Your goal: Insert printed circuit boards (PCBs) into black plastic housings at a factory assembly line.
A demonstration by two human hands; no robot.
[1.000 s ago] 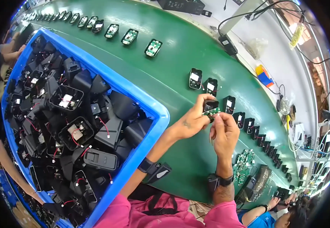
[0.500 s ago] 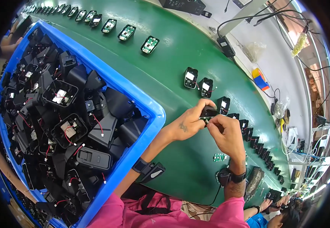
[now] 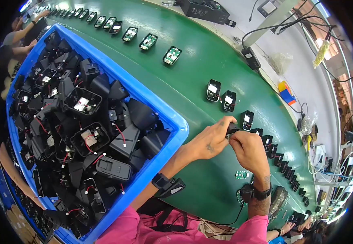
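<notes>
A small black plastic housing [image 3: 232, 129] is gripped in my left hand [image 3: 210, 141], thumb and fingers wrapped round it above the bench. Closed fingers of my right hand [image 3: 248, 151] press against the housing's near end; what they pinch there is hidden. Just beyond my hands, open black housings with white blocks inside stand on the green table, the closest one [image 3: 247, 120] beside my right hand. Nearer to me, a loose green circuit board [image 3: 242, 175] lies by my right wrist.
A blue crate [image 3: 179, 129] heaped with black housings and red wires fills the left. Housings with green boards [image 3: 172, 55] line the far table [image 3: 144, 77]. Black housings [image 3: 283, 166] run down the right. Cables and an adapter [image 3: 251, 58] lie beyond. Other people's hands show at the edges.
The whole view has shifted, with the scene sitting further right and lower. My right hand has rolled over the housing, and the green bit seen at its fingertips is now hidden.
</notes>
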